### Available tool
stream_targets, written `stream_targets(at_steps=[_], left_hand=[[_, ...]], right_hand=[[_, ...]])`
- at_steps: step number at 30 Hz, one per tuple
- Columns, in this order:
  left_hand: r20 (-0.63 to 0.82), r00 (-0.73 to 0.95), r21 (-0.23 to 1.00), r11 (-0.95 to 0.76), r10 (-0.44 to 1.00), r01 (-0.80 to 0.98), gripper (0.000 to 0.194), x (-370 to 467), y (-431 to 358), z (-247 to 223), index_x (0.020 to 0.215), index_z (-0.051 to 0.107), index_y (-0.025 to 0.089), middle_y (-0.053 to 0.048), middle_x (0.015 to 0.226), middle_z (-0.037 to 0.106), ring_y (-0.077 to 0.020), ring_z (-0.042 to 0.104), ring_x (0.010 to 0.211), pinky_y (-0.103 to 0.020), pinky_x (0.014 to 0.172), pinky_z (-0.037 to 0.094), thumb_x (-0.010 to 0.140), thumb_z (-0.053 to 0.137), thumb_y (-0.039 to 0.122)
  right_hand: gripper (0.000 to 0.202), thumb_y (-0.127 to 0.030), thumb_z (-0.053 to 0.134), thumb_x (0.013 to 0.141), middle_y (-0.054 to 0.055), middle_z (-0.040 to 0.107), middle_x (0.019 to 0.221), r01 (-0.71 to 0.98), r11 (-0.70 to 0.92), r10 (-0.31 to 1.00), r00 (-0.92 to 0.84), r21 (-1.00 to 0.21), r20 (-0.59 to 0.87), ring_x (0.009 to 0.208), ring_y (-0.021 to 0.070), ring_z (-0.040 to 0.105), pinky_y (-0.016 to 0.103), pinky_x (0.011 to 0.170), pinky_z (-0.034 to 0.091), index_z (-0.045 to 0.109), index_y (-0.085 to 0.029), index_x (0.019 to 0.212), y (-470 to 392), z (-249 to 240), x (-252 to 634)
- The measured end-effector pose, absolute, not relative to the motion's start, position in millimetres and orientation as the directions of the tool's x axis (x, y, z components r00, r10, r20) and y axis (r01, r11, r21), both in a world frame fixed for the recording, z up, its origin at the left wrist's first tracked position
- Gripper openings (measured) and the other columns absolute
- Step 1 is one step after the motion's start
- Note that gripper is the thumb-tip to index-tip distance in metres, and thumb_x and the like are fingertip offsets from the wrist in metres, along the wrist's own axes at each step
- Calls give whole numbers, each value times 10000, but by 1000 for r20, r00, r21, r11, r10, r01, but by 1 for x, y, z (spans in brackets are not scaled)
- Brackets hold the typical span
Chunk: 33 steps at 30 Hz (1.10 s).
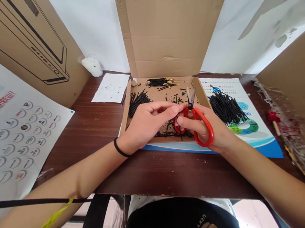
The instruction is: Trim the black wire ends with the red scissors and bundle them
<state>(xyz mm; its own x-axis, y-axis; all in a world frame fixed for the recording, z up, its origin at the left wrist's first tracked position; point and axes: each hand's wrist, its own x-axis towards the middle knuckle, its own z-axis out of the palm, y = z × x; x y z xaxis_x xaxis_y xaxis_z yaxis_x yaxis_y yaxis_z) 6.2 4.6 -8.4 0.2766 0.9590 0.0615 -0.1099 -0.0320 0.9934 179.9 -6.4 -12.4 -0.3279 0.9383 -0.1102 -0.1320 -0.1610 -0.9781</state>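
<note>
My right hand [214, 123] is closed on a pair of scissors [205, 127] with red handles; the blades are slightly apart and point away from me. A thin black stick [181, 133] runs between the fingertips of both hands, its lower end hanging below them. My left hand [149, 122] pinches it with thumb and fingers, touching the right fingertips. Both hands are above a shallow cardboard box [163, 139]. Inside it, a bundle of black sticks [139, 101] lies at the left and black sticks with gold-coloured ends [161, 82] lie at the back. Small black scraps [178, 97] are scattered there.
A large pile of black sticks [227, 106] rests on a printed sheet [267, 141] right of the box. The raised box lid [167, 32] stands behind. White paper [110, 87] lies at left on the brown table [164, 173]. Large cartons [30, 41] flank the sides.
</note>
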Motion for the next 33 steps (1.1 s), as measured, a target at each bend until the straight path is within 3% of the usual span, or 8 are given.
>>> stream_targets(at_steps=[7, 18, 33], left_hand=[[94, 305, 993, -65, 948, -103, 236, 7, 4, -5, 925, 787, 183, -63, 884, 765, -132, 651, 737, -259, 673, 528, 807, 735, 381], [91, 292, 994, -70, 952, -84, 221, 6, 4, -8, 903, 774, 188, -38, 814, 744, -135, 657, 693, -271, 624, 544, 804, 738, 382], [107, 331, 993, -83, 938, -86, 224, 7, 5, -5, 833, 709, 162, -28, 786, 698, -116, 635, 716, -259, 699, 533, 849, 695, 385]], right_hand=[[351, -310, 880, 626, -34, 601, 739, -135, -174, 942, -313, -975, -125, 640, 108, 517, 246, 578, 436, 677, -232, 902, -7, -10, 178], [343, -396, 837, 692, -24, 573, 708, -82, -139, 946, -304, -987, -108, 631, 126, 519, 266, 564, 410, 639, -226, 915, -8, -11, 180], [376, -440, 834, 692, -35, 555, 683, -68, -71, 950, -309, -995, -46, 605, 113, 511, 267, 560, 423, 621, -229, 919, -7, -13, 179]])
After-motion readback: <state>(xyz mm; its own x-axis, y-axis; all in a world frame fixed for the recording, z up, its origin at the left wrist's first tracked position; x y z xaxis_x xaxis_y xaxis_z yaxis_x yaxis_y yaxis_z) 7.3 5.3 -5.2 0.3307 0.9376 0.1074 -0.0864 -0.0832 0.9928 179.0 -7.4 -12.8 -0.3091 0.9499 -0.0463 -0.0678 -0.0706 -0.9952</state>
